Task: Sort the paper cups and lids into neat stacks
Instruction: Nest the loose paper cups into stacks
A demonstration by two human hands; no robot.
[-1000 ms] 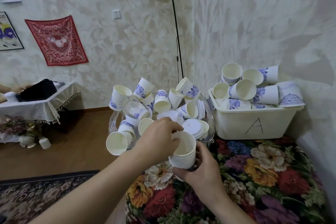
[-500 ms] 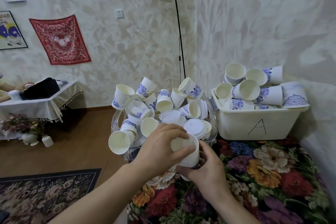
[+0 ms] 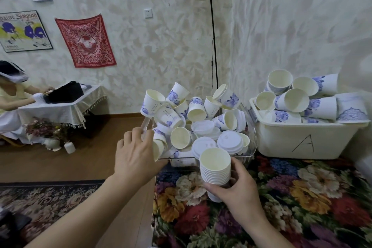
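The right hand (image 3: pixel 239 185) grips a nested stack of paper cups (image 3: pixel 215 167), held upright just in front of the clear tray (image 3: pixel 252 143). The left hand (image 3: pixel 136 155) reaches to the tray's left end, fingers loosely spread beside a cup (image 3: pixel 158 148) lying there; I cannot tell whether it holds anything. Inside the tray, loose cups are heaped in a jumble, with white lids (image 3: pixel 230 142) lying among them. Right of the tray, the bin marked A (image 3: pixel 302 143) overflows with unsorted cups. By my reckoning the sorting has barely begun: one stack is started and nearly everything is left.
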